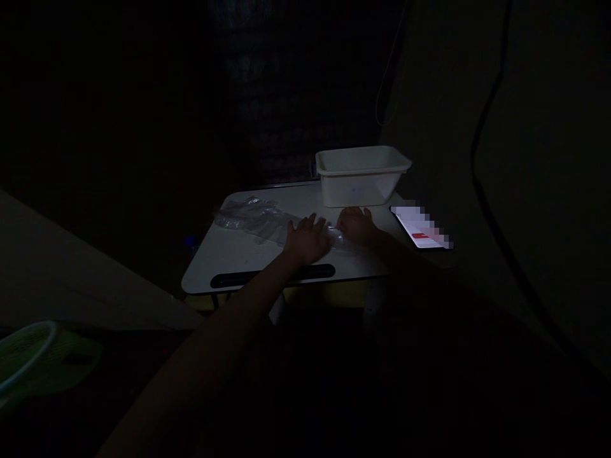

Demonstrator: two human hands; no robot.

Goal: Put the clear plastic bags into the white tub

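White lap table (pixel 205 270) in low light, black slot (pixel 229 279) along its near edge; rectangular off-white plastic tub (pixel 356 189) upright at its far right corner. Touchscreen device (pixel 413 226), screen lit, near the right edge. Green mesh basket (pixel 57 366) lower left of view; dark cable (pixel 474 159) hanging at right.

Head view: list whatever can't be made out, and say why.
All in the head view:
- Bottom of the white bin: hidden by its near wall.
- Plastic beneath the left hand: covered by that hand.
- Whether the right hand grips the clear plastic: too dark around the curled fingers.
- Part of the lit screen: masked by blocky pixels.
- Rest of the green basket: cut off by the left edge.
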